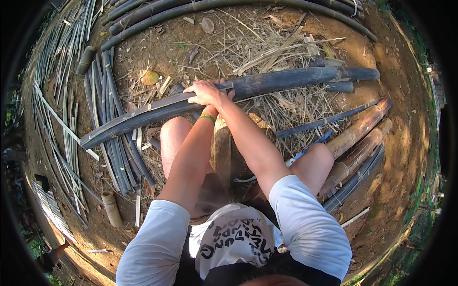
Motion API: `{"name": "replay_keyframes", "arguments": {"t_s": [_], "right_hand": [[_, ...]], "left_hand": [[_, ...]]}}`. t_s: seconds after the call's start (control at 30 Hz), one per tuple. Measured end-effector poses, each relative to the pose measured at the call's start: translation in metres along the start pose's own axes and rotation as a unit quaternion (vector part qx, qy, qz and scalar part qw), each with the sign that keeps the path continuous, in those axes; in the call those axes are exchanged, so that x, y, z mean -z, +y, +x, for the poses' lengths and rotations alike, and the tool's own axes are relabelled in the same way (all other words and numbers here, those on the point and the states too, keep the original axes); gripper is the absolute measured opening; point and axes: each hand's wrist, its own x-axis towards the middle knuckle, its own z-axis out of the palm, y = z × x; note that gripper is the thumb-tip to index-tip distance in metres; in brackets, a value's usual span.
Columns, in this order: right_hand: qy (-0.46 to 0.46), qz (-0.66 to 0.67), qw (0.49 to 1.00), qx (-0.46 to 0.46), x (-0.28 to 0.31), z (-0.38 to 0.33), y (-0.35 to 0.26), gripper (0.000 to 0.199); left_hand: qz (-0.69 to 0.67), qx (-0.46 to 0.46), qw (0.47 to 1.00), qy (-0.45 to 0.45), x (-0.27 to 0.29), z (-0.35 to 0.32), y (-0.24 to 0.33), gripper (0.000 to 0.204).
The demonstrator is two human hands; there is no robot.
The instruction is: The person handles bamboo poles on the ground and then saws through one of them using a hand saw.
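A long dark bamboo pole (pixel 281 82) lies crosswise in front of me, and its left part looks split lengthwise. My right hand (pixel 205 92) rests on top of the pole near its middle, fingers spread toward the left. Beneath my right wrist is my left hand (pixel 231 94), mostly hidden; the fingers that show bend around the pole. The left wrist wears a yellow-green band (pixel 207 117). My forearms cross close to the wrists. Between my knees stands a wooden block (pixel 222 145), just below the hands.
Thin split bamboo strips (pixel 57 119) and a stack of dark pieces (pixel 112 148) lie on the left. Thick poles (pixel 205 5) stretch across the far side. Brown bamboo lengths (pixel 365 124) rest by my right knee, with dry shavings (pixel 267 52) beyond the pole. A short bamboo tube (pixel 111 209) sits lower left.
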Motion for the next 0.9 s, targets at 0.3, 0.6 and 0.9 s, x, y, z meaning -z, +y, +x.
{"name": "replay_keyframes", "arguments": {"t_s": [0.3,0.6,0.9], "right_hand": [[0.025,0.009,1.000,0.000,-0.009,0.000,0.004,0.046],[0.045,-0.035,0.998,0.014,-0.013,-0.009,0.002,0.045],[0.055,-0.024,0.998,0.028,-0.017,-0.009,-0.002,0.045]], "left_hand": [[0.008,0.004,1.000,0.007,0.000,-0.003,-0.001,0.075],[0.013,0.004,1.000,0.009,-0.001,-0.006,0.001,0.074],[0.016,0.004,1.000,0.014,0.001,-0.006,0.004,0.073]]}}
